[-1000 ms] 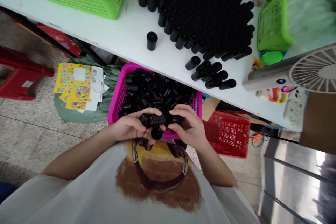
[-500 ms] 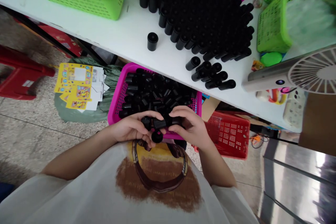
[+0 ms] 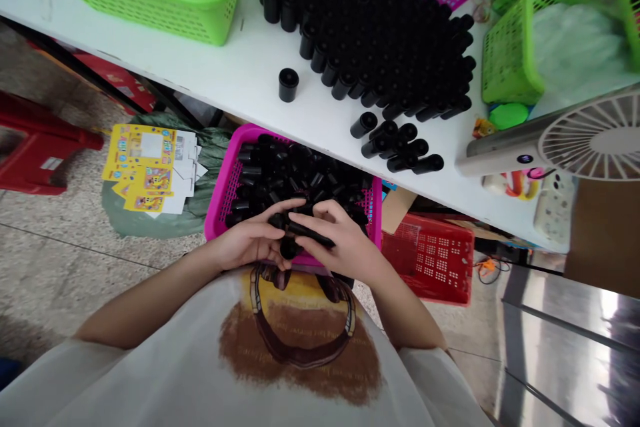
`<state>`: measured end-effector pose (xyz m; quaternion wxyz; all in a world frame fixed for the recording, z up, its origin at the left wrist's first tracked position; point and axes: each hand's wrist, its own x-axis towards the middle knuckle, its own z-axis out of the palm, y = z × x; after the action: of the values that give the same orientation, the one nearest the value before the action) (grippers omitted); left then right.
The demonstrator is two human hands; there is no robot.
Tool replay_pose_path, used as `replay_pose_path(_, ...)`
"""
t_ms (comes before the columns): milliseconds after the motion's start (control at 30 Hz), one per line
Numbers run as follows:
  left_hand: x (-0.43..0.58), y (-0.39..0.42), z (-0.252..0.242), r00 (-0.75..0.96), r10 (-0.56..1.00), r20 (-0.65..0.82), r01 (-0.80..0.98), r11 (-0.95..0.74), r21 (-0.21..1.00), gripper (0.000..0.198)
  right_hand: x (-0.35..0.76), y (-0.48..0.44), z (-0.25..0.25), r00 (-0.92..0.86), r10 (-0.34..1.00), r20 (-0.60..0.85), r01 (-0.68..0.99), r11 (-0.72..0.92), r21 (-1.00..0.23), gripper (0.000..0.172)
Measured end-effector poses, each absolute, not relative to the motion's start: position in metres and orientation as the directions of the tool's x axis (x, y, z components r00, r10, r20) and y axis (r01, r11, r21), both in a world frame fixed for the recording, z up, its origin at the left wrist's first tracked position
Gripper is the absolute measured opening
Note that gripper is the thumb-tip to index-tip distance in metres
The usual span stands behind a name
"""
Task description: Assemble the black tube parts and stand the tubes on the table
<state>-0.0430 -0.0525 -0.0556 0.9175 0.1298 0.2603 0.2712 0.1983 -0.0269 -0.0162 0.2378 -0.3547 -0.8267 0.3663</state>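
Note:
Both hands are over the near side of a magenta basket (image 3: 214, 213) heaped with small black plastic cylinders (image 3: 300, 177). My left hand (image 3: 250, 240) is curled round black cylinders; one (image 3: 289, 247) shows its hollow end by the lower fingers. From the right, my right hand (image 3: 345, 240) reaches in until its fingertips meet the pieces at the left hand. Its fingers are closed on a dark cylinder (image 3: 315, 230), seen between the fingers and thumb. How many pieces each hand has is hidden.
On the white table (image 3: 250, 80) stand rows of black cylinders (image 3: 370, 40) and a lone one (image 3: 288, 85). Green baskets (image 3: 210, 13) sit at the back left and right. A handheld fan (image 3: 510, 147) lies at right; a red crate (image 3: 435, 260) is below.
My right hand has moved left, closer to my left hand, with its fingers now over the pieces there. The whole view has shifted slightly.

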Motion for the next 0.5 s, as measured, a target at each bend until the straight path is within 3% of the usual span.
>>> replay_pose_path(133,-0.051,-0.044,-0.046,0.605,0.686,-0.405,-0.513,0.724,0.461,0.049,0.197,-0.007,-0.011,-0.467,0.846,0.259,0.392,0.461,-0.796,0.015)
replay_pose_path(233,-0.061,-0.036,-0.039,0.470,0.794,-0.385,-0.579,0.607,0.544,0.049,0.195,0.018,-0.010,-0.286,0.869,0.404,0.368,0.488,-0.791,0.021)
replay_pose_path(333,-0.072,-0.032,-0.036,0.331,0.870,-0.366,-0.609,0.493,0.621,0.046,0.190,0.052,-0.020,-0.175,0.825,0.538,0.481,0.548,-0.684,0.025)
replay_pose_path(500,-0.078,-0.035,-0.035,0.255,0.905,-0.342,-0.574,0.426,0.699,0.043,0.180,0.098,-0.046,-0.364,0.745,0.558,0.638,0.636,-0.434,0.027)
